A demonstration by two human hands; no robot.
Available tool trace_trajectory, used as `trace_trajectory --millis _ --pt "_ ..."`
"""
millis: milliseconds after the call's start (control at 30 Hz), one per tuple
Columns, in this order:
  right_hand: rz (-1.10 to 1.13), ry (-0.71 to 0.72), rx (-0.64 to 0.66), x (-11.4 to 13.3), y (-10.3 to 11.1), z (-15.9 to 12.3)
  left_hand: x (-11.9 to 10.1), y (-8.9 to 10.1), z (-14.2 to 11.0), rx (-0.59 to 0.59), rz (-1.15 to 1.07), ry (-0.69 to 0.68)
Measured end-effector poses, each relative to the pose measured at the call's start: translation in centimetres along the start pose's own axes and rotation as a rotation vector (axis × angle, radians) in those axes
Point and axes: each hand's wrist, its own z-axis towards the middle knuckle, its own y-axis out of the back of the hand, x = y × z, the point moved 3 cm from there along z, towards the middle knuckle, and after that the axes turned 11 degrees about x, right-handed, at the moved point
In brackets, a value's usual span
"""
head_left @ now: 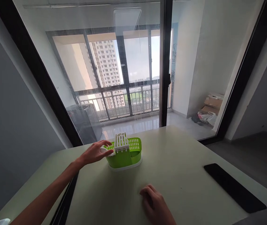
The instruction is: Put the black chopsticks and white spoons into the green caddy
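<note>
Left hand (101,149) curves half-open about white piece (103,150) at green basket (121,160); grip unclear. Right hand (154,200) curls loosely, contents hidden.

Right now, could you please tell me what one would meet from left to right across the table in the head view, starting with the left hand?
Left hand → green basket → right hand → flat black object.
</note>
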Motion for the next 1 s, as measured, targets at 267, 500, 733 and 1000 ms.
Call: trace_trajectory --millis 267,500,733,1000 --pt "-0.004 -0.021 0.022 0.1 0.1 -0.3 -1.7 -2.1 1.2 0.014 0.372 -0.147" --pt "-0.007 -0.026 0.034 0.2 0.3 -0.5 -1.6 -2.7 1.5 0.054 0.366 -0.222" --pt "-0.005 -0.01 0.025 0.4 0.3 -0.5 -1.6 -3.6 1.4 0.02 0.512 -0.325" --pt "0.003 0.008 0.0 0.2 0.2 -0.4 -0.6 -4.7 1.6 -0.069 0.658 -0.359"
